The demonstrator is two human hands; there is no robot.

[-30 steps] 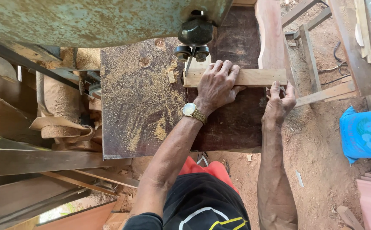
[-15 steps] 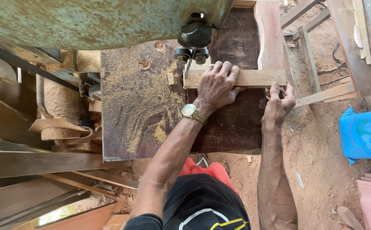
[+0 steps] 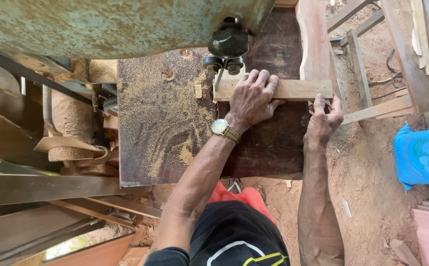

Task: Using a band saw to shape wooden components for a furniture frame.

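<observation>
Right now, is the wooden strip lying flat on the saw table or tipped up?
Flat. The wooden strip lies on the saw table, left hand pressing it down, right hand at its end.

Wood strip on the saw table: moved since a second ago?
No clear shift. The wood strip sits with its left end by the blade guide as before; left hand and right hand hold it alike.
</observation>
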